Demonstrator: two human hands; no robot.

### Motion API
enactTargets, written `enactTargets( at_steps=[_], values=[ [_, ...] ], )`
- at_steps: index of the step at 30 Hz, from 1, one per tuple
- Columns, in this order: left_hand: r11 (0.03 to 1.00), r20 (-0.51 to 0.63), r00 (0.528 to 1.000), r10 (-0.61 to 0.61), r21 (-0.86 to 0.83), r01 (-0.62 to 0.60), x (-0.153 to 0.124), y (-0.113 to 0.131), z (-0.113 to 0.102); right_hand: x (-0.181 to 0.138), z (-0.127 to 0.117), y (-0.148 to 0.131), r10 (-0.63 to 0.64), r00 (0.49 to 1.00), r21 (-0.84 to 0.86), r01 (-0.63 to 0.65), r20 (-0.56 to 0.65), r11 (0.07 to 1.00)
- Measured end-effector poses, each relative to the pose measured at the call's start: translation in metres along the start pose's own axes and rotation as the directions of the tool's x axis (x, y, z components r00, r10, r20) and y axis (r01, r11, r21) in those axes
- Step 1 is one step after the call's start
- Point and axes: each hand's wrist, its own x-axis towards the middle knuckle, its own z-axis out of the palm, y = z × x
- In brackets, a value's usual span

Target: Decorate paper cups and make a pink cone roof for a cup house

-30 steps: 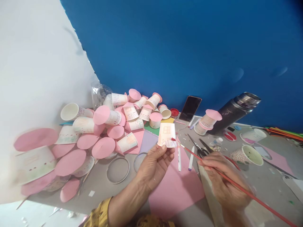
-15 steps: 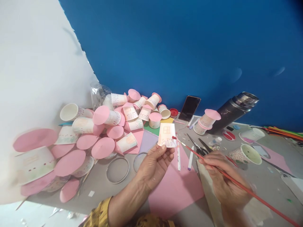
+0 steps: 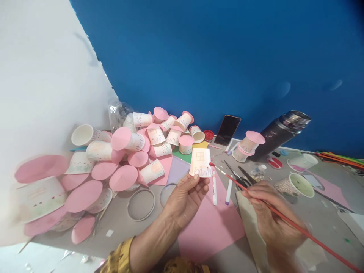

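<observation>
My left hand [image 3: 186, 197] is closed on the rim of an upside-down white paper cup [image 3: 200, 162] with a drawn window and a zigzag line. A long red paintbrush [image 3: 284, 219] is pinched in my right hand [image 3: 270, 216]. Its red-tipped end [image 3: 211, 164] sits just at the cup's lower right edge. A sheet of pink paper [image 3: 210, 227] lies on the table under both hands.
A heap of decorated cups with pink paper discs [image 3: 125, 159] fills the left. Two wire rings [image 3: 141, 204], markers [image 3: 229, 189], scissors [image 3: 241, 178], a phone [image 3: 227, 130], a dark flask [image 3: 280, 132], a red paint pot [image 3: 209, 135] and cups [image 3: 295, 185] lie around.
The brush tip has shifted slightly right along the cup's lower edge. My right hand moved a little to the right. The cup stays held in place.
</observation>
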Motion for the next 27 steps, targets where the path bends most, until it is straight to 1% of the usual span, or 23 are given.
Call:
enactTargets(
  at_steps=[6, 13, 17, 20, 27],
  values=[
    [0.999, 0.006, 0.999, 0.031, 0.024, -0.032, 0.000, 0.000, 0.000, 0.001, 0.000, -0.001, 0.005, 0.999, -0.017, -0.006, -0.042, 1.000],
    [0.984, 0.024, 0.994, 0.102, 0.141, -0.105, -0.002, -0.001, -0.002, -0.004, 0.001, -0.003, 0.060, 0.996, 0.039, -0.057, -0.073, 0.998],
    [0.954, 0.034, 0.985, 0.170, 0.245, -0.173, -0.001, -0.002, -0.004, -0.004, 0.002, -0.005, 0.002, 1.000, 0.036, -0.002, 0.003, 0.999],
    [0.935, 0.044, 0.978, 0.206, 0.285, -0.210, 0.000, -0.003, -0.005, -0.002, 0.002, -0.007, -0.054, 0.998, 0.028, 0.053, 0.039, 0.998],
    [0.931, 0.037, 0.979, 0.203, 0.304, -0.204, -0.001, -0.003, -0.004, 0.000, 0.002, -0.010, -0.080, 0.992, 0.000, 0.081, 0.099, 0.997]
  ],
)
